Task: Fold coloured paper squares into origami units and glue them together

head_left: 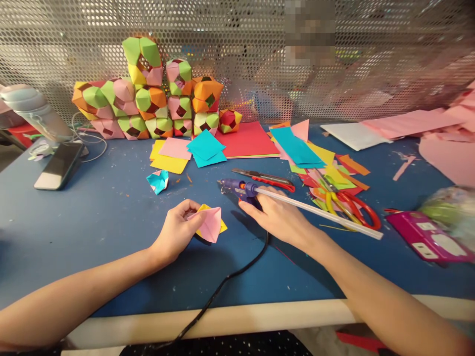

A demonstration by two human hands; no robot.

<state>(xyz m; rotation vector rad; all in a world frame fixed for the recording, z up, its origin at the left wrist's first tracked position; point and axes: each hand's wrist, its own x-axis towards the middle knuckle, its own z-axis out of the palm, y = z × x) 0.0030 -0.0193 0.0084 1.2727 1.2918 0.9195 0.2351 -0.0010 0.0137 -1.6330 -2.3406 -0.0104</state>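
Your left hand (177, 228) pinches the folded pink and yellow paper (211, 226) above the worktop (111, 227), while your right hand (278, 212) curls around the glue gun (237, 188), with its nozzle (221, 184) apart from the paper. For neat gluing, I think you should pinch lightly, with fingertips well away from the nozzle, and leave the cord (222, 283) slack between your arms.
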